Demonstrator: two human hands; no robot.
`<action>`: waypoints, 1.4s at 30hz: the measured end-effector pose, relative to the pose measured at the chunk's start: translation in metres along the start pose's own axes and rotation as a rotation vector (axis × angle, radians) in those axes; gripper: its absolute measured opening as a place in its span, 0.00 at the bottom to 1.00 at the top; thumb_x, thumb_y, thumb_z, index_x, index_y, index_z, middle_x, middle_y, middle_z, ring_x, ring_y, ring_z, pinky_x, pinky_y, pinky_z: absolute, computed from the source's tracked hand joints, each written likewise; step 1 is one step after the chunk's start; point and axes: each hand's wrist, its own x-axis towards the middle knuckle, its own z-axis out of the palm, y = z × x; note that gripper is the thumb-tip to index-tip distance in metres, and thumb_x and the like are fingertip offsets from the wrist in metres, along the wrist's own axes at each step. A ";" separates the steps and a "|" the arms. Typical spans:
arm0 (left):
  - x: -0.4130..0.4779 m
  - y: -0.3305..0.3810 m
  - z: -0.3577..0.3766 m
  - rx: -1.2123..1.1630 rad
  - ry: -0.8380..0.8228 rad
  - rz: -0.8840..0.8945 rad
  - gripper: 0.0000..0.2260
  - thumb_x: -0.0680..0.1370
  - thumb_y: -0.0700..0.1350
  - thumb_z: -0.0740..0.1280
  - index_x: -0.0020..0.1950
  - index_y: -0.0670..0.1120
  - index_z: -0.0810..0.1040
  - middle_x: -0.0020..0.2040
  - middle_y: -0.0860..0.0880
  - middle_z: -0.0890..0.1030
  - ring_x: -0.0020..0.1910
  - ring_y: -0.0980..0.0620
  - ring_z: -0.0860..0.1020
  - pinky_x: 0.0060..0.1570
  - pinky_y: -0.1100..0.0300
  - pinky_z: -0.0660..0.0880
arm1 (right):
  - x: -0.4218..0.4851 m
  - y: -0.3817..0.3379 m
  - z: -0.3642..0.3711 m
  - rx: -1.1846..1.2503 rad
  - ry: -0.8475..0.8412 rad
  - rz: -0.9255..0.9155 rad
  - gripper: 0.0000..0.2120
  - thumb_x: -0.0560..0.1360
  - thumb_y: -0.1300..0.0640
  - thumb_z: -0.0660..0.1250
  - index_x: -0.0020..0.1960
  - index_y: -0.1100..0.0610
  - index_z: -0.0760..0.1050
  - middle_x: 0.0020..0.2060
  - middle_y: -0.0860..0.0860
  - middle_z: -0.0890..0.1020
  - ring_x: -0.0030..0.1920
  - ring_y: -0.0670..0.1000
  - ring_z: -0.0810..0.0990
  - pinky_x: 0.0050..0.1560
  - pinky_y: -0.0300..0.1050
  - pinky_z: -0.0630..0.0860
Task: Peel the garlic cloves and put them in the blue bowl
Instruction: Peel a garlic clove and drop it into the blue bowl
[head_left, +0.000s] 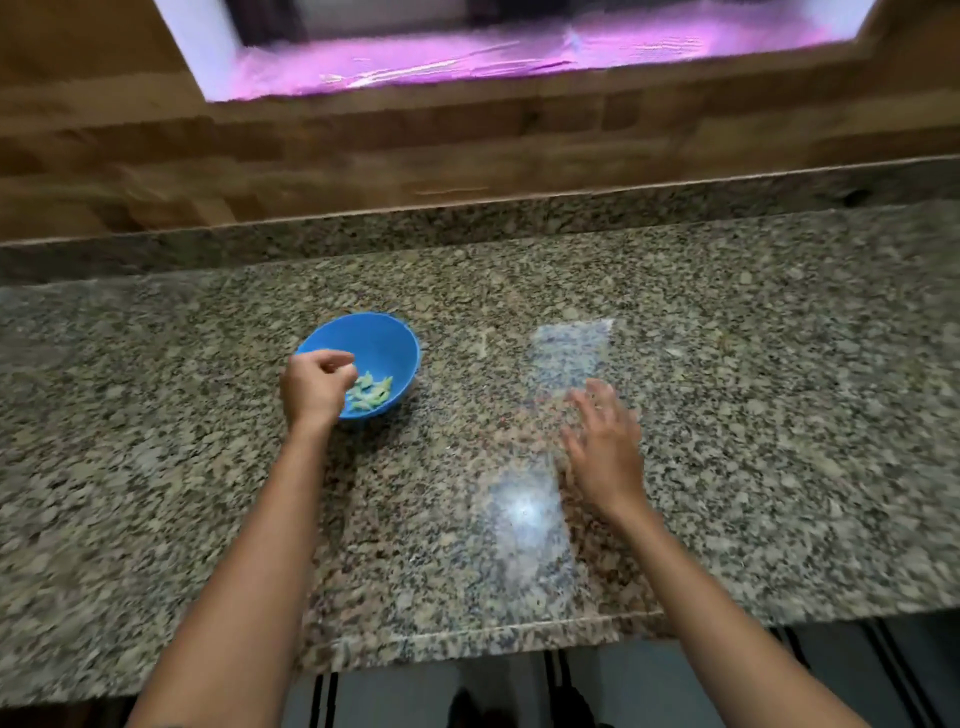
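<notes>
The blue bowl (382, 345) sits on the granite counter (727, 467), left of centre. Several pale peeled garlic cloves (370, 392) lie in its bottom. My left hand (314, 384) hovers over the bowl's near-left rim with curled fingers, fingertips pinched together just above the cloves; whether a clove is between them cannot be told. My right hand (605, 447) is blurred, with fingers spread and straight, low over the counter to the right of the bowl. It holds nothing.
A backsplash ledge of the same granite runs along the back, with a wooden wall (363, 156) and a bright window (519, 52) above it. Glare patches (524, 514) shine on the counter. The counter's front edge is near me, with floor below.
</notes>
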 end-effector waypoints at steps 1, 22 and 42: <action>0.011 0.001 0.006 0.091 -0.048 -0.010 0.13 0.71 0.34 0.70 0.54 0.39 0.82 0.50 0.40 0.83 0.51 0.45 0.81 0.57 0.54 0.76 | 0.007 0.016 -0.007 -0.071 -0.109 0.053 0.20 0.79 0.54 0.60 0.70 0.49 0.65 0.73 0.49 0.60 0.73 0.52 0.57 0.72 0.51 0.51; -0.150 0.004 0.086 -0.280 -0.568 0.185 0.14 0.71 0.42 0.73 0.56 0.50 0.79 0.45 0.54 0.82 0.45 0.57 0.81 0.42 0.67 0.78 | -0.039 -0.035 0.012 1.344 -0.236 0.648 0.07 0.75 0.62 0.64 0.53 0.58 0.75 0.43 0.57 0.83 0.36 0.52 0.82 0.34 0.42 0.80; -0.170 -0.018 0.096 -0.109 -0.186 0.323 0.09 0.75 0.37 0.68 0.54 0.40 0.81 0.45 0.48 0.83 0.37 0.58 0.78 0.34 0.71 0.75 | -0.056 -0.052 0.035 1.225 -0.053 0.521 0.10 0.73 0.68 0.66 0.52 0.61 0.78 0.48 0.57 0.82 0.49 0.53 0.82 0.48 0.42 0.80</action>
